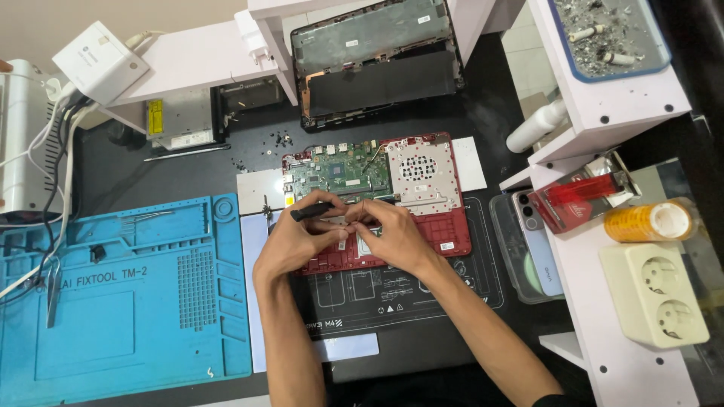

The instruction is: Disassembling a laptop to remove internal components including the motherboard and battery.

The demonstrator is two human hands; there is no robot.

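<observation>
Bright, even overhead light; soft shadows under the shelves [603, 113]. Mild glare on the phone [532, 241]. Sharp centre, edges slightly bowed.

Both hands, left [290, 241] and right [396, 235], crowding red laptop base [445, 226]. Blue mat [128, 301] lying just left, mostly bare, leaving passage. Phone [528, 249] and white shelf [611, 301] closing in right side. Second laptop shell [377, 68] blocking far edge. Dark table [407, 354] offering room near person.
</observation>
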